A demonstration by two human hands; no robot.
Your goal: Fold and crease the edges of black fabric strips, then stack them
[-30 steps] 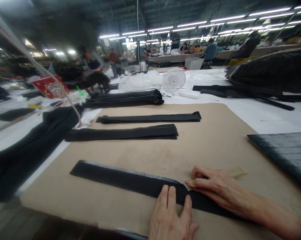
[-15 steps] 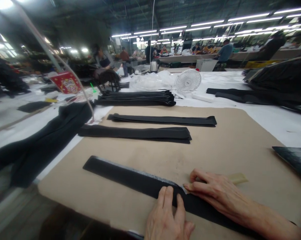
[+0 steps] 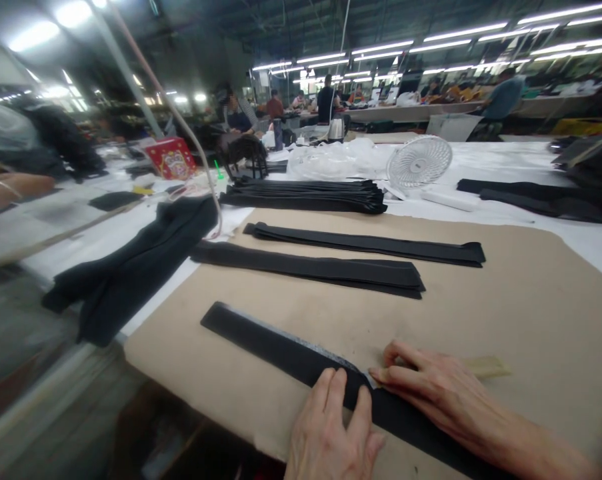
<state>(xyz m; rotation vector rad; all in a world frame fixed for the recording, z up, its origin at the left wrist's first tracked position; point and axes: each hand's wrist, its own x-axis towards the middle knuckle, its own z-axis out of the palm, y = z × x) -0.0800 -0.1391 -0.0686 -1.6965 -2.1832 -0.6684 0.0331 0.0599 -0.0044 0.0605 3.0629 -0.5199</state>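
A long black strip (image 3: pixel 275 347) lies slantwise on the brown board, with a greyish, shiny band along its far edge. Near my hands that edge is turned over. The fingertips of my left hand (image 3: pixel 331 420) rest spread on the strip beside the turned edge, thumb apart. My right hand (image 3: pixel 435 387) is closed around a flat tool with a tan handle (image 3: pixel 488 366). The tool's pale tip touches the strip at the fold, while its middle is hidden under my fingers.
Two sets of black strips (image 3: pixel 305 268) lie beyond, with a thicker stack (image 3: pixel 305 195) behind them. Black fabric (image 3: pixel 141 267) hangs over the table's left side. A white fan (image 3: pixel 419 162), plastic sheeting (image 3: pixel 331 159) and a red box (image 3: pixel 169 158) stand farther back. Other people work in the background.
The view has turned left, so the table and its stacks appear farther right. Both hands have slid slightly toward the strip's far left end, and less of the shiny band shows.
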